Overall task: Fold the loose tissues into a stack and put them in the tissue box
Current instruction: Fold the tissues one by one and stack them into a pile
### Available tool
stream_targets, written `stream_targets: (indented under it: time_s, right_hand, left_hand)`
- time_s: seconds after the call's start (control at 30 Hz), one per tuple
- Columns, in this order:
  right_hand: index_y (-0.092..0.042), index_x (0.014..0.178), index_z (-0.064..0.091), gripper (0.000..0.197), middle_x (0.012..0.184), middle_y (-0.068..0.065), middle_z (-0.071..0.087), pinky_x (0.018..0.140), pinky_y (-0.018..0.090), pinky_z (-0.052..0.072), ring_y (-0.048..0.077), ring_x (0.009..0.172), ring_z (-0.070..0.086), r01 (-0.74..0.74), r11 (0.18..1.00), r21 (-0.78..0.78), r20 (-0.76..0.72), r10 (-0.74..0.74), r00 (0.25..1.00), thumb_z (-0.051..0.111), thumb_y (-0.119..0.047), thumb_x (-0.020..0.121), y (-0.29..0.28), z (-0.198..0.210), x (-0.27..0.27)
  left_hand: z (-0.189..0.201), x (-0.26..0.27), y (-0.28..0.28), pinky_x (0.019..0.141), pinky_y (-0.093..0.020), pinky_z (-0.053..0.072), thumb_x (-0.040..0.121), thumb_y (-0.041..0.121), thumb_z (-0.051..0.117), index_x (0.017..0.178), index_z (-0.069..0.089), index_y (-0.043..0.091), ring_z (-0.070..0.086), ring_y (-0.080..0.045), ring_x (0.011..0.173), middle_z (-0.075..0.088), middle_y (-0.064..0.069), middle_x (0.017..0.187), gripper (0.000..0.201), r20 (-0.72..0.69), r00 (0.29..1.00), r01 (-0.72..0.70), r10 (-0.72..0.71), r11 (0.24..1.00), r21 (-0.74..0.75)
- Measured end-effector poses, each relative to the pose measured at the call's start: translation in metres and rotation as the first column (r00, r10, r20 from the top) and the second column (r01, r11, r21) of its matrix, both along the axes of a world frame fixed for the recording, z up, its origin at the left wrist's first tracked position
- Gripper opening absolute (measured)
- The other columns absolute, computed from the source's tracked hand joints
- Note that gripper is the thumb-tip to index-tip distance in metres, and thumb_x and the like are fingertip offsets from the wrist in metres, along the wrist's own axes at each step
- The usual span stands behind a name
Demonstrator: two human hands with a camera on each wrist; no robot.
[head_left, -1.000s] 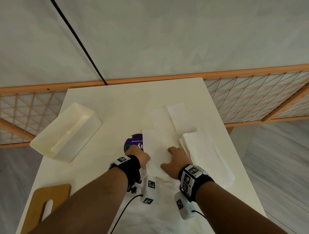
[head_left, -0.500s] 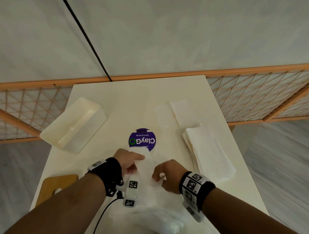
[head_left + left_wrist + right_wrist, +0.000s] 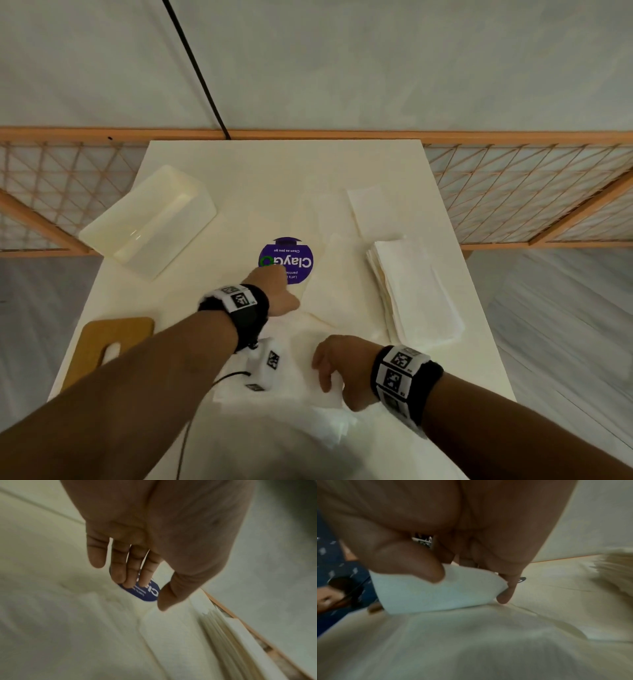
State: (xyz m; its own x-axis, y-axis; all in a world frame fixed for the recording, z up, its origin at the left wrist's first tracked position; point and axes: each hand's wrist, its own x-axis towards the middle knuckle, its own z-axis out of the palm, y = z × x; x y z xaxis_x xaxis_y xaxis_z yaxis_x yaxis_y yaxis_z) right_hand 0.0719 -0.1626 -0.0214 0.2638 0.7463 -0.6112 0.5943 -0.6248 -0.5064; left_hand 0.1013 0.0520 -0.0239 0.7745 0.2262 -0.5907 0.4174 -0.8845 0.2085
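Stack (image 3: 416, 291) lengthwise away, tissue box (image 3: 147, 222) diagonal

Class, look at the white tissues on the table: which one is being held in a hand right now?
The tissue pinched by the right hand at the near edge. The folded stack and the flat sheets beyond lie untouched.

tissues (image 3: 418, 294): soft matt white paper
tissue box (image 3: 150, 222): smooth glossy cream plastic
board (image 3: 102, 346): matt wood
table (image 3: 267, 178): smooth, matt
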Motion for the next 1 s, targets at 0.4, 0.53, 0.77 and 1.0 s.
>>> stream_targets:
  time_s: [0.4, 0.53, 0.77, 1.0]
  right_hand:
    - [-0.023, 0.107, 0.072, 0.033, 0.12, -0.006, 0.059, 0.087, 0.024, 0.047, 0.012, 0.102, 0.056, 0.57, 0.81, 0.137, 0.048, -0.58, 0.813, 0.065, -0.008, 0.078, -0.051, 0.022, 0.064]
    - [-0.025, 0.106, 0.071, 0.031, 0.121, -0.004, 0.062, 0.098, 0.032, 0.053, 0.016, 0.114, 0.06, 0.615, 0.777, 0.133, 0.017, -0.623, 0.782, 0.066, -0.011, 0.079, -0.046, 0.012, 0.068]
    - [-0.019, 0.125, 0.057, 0.044, 0.113, -0.003, 0.057, 0.084, 0.024, 0.046, 0.017, 0.103, 0.059, 0.718, 0.669, 0.191, 0.041, -0.736, 0.675, 0.069, -0.016, 0.083, -0.024, 0.006, 0.076]
    - [-0.018, 0.145, 0.042, 0.073, 0.142, 0.001, 0.051, 0.101, 0.027, 0.043, 0.02, 0.128, 0.051, 0.722, 0.628, 0.291, 0.134, -0.774, 0.619, 0.077, -0.038, 0.085, 0.015, 0.016, 0.09]
  left_hand:
    - [-0.043, 0.049, -0.079, 0.077, -0.034, 0.053, 0.083, 0.04, 0.08, 0.132, 0.055, 0.002, 0.064, -0.028, 0.096, 0.065, -0.01, 0.109, 0.066, -0.007, 0.953, -0.303, 0.303, 0.953, -0.025]
    - [-0.041, 0.057, -0.076, 0.064, -0.031, 0.052, 0.087, 0.031, 0.071, 0.111, 0.065, 0.003, 0.07, -0.029, 0.086, 0.07, -0.01, 0.093, 0.039, -0.06, 0.923, -0.385, 0.38, 0.91, -0.156]
    - [-0.028, 0.05, -0.049, 0.09, -0.045, 0.059, 0.079, 0.014, 0.084, 0.09, 0.073, 0.005, 0.072, -0.031, 0.094, 0.076, -0.011, 0.097, 0.018, 0.057, 0.834, -0.394, 0.548, 0.665, -0.634]
    - [0.017, 0.039, -0.003, 0.082, -0.042, 0.062, 0.078, 0.004, 0.084, 0.091, 0.078, 0.018, 0.076, -0.024, 0.085, 0.079, -0.002, 0.09, 0.02, 0.198, 0.86, -0.182, 0.47, 0.646, -0.741]
